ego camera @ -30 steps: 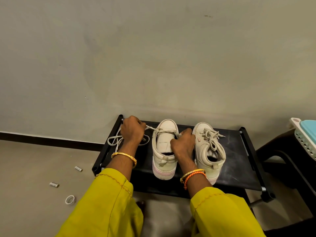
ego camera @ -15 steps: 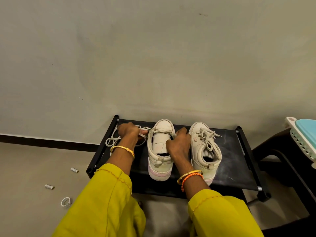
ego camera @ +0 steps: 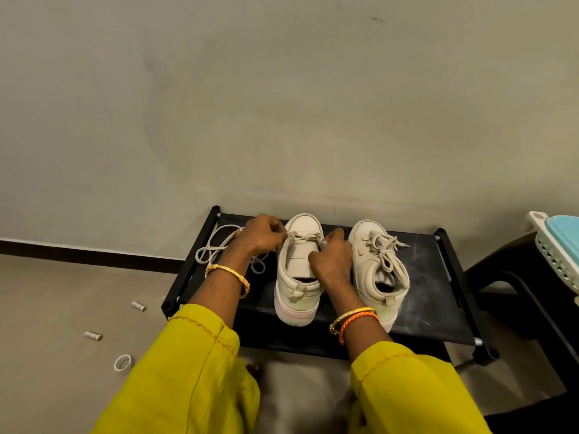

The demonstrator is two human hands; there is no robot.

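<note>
– Has the left hand (ego camera: 260, 234) closed in from the left edge of the rack (ego camera: 432, 277) to the toe of the unlaced shoe (ego camera: 296, 277)?
– Yes. Half a second back it was drawing the lace (ego camera: 304, 237) outward. Now its knuckles sit against that shoe's left side, with the slack loops lying behind it near the back left corner.
– How are its fingers?
– Curled, with thumb and forefinger pinching the lace just left of the first eyelets. The right hand (ego camera: 333, 261) has barely shifted. It pinches the lace at the right eyelet row, its wrist over the shoe's right flank.
– What does the next pass turn on?
– The unlaced shoe's long axis runs from front edge to back edge, toe toward the wall, and the lace crosses it square near the toe. The empty eyelets lie heelward of both hands' fingers, so each end must come back toward the person. I'd judge the left hand leads, since the long tail is on its side.
– And farther right?
– The second shoe (ego camera: 379, 267), laced and bowed, stands just beside the right hand.
</note>
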